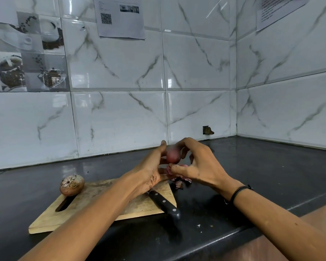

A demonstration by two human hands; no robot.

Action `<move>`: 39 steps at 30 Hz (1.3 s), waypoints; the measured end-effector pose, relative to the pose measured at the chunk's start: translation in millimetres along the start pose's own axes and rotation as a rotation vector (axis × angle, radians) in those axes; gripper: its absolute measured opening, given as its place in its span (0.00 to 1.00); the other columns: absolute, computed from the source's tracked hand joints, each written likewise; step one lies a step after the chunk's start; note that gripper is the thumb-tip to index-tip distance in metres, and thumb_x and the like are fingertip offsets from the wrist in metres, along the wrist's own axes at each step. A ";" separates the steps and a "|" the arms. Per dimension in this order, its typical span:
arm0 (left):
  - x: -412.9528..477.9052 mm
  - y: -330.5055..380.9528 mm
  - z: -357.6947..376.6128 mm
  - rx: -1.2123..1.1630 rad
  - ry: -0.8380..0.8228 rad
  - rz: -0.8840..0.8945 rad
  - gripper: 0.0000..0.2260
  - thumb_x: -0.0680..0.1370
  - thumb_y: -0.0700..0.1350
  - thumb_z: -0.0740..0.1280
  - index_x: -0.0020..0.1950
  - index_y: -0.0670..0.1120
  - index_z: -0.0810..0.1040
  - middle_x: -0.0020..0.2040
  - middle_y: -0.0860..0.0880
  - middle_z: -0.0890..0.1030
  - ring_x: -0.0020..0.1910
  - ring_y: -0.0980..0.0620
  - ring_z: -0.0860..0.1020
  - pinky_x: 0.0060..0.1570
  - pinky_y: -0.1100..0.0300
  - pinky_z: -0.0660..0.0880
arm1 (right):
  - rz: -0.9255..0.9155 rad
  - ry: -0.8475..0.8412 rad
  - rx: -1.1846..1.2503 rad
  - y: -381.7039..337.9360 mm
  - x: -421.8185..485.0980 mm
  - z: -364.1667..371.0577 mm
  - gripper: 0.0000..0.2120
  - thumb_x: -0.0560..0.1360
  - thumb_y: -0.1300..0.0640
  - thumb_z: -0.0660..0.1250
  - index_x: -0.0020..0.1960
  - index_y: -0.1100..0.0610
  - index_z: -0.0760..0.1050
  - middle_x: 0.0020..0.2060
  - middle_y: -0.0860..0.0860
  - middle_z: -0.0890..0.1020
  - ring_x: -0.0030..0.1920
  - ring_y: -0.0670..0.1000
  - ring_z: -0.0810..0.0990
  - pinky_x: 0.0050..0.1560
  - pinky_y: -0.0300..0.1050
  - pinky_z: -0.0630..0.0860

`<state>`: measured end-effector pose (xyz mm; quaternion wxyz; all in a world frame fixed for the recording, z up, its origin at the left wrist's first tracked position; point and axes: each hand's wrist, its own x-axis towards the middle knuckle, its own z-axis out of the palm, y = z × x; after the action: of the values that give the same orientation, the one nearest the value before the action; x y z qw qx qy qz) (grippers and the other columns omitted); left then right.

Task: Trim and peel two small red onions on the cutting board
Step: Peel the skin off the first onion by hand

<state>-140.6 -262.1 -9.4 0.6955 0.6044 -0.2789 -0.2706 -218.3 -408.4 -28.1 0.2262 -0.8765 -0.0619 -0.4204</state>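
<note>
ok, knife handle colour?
The knife handle is black with three silver rivets; it shows best in the head view.

Knife (164, 203) across board (87, 196) right edge; counter (262, 166) rightward seemingly open.

Bright light glares off tiles (196, 63); held onion (173, 156) blurred.

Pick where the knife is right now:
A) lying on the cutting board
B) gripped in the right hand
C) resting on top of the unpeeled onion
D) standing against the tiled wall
A: the knife lies on the cutting board, its black handle overhanging the near edge, while the left hand and right hand both hold the onion.
</note>
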 end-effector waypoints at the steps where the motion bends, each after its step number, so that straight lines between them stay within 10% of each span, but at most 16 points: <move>1: 0.4 -1.1 0.0 0.030 -0.001 0.015 0.23 0.85 0.57 0.55 0.62 0.41 0.79 0.48 0.43 0.84 0.43 0.47 0.85 0.46 0.52 0.82 | 0.007 0.019 0.030 0.2 -0.7 -1.3 0.27 0.63 0.36 0.70 0.55 0.50 0.76 0.47 0.41 0.80 0.48 0.42 0.78 0.43 0.34 0.72; 10: 6.7 -1.1 -2.9 0.158 0.002 0.148 0.14 0.84 0.52 0.61 0.61 0.47 0.81 0.52 0.44 0.87 0.49 0.48 0.84 0.49 0.55 0.80 | 0.038 0.112 0.114 6.5 1.5 -0.7 0.23 0.65 0.53 0.81 0.55 0.55 0.75 0.48 0.45 0.82 0.49 0.43 0.81 0.50 0.42 0.79; 27: 6.1 2.0 -16.9 0.424 -0.082 0.433 0.25 0.67 0.39 0.80 0.62 0.52 0.82 0.55 0.53 0.86 0.58 0.56 0.83 0.62 0.58 0.77 | -0.107 0.159 0.045 3.2 2.1 -1.4 0.25 0.65 0.42 0.74 0.53 0.56 0.72 0.45 0.46 0.76 0.45 0.47 0.75 0.41 0.30 0.68; 39: 6.2 -0.5 -18.3 0.467 0.042 0.474 0.20 0.68 0.41 0.81 0.57 0.51 0.84 0.49 0.54 0.85 0.48 0.61 0.84 0.43 0.71 0.77 | 0.036 0.042 0.151 6.3 1.1 -1.7 0.19 0.70 0.49 0.76 0.57 0.51 0.76 0.48 0.46 0.83 0.48 0.45 0.81 0.43 0.39 0.78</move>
<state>-123.2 -254.0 -11.6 0.5875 0.6711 -0.4519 -0.0176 -217.0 -414.9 -28.5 0.3002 -0.8491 -0.0730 -0.4286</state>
